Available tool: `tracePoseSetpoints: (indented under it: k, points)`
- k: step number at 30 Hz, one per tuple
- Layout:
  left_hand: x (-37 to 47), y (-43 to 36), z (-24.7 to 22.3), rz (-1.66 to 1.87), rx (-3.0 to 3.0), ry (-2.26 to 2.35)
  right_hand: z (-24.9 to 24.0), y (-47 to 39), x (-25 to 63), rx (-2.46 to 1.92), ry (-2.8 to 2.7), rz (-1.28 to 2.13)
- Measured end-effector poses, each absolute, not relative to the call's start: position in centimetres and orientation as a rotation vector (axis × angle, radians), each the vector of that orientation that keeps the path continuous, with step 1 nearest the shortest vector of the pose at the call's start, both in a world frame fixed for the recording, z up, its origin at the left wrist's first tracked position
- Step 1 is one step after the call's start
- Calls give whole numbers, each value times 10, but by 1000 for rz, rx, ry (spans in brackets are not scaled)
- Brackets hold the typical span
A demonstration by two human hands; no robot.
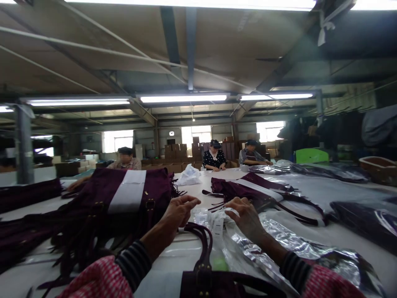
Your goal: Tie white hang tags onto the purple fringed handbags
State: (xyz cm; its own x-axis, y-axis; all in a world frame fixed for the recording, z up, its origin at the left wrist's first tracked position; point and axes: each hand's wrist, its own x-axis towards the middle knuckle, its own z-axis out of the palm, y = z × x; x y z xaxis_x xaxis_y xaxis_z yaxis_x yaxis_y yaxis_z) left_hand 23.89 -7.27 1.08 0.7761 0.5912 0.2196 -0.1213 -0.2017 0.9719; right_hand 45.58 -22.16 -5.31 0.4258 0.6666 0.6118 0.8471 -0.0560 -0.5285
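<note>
My left hand (pixel 181 210) is raised over the table, fingers drawn together and pointing right; anything between them is too small to make out. Opposite it, my right hand (pixel 245 215) hovers with thumb and bent fingers apart, above white paper tags (pixel 218 227) and clear plastic wrapping (pixel 231 244). Below both hands a dark purple handbag (pixel 192 283) lies at the near edge, its looped handles (pixel 206 244) standing up and a pale wrap around its body. To the left of my left hand is a pile of purple fringed bags (pixel 102 190), the top one with a white band (pixel 128 190).
Another banded purple bag (pixel 248 188) lies beyond my right hand. Shiny plastic bags (pixel 310 244) spread over the right side of the white table (pixel 201 188). Crumpled white plastic (pixel 189 176) sits farther back. Several people work across the table, including one person in dotted clothing (pixel 214 157).
</note>
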Motion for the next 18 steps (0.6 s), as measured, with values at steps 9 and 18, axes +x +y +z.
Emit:
tracePoseSetpoints:
  k: [9,18]
  points:
    - [149,-116,39,740,1531,431,38,-206,303,-1006,-1180,427]
    - [21,-103,56,840,1495,552,80,-183,225,-878,-1188,626]
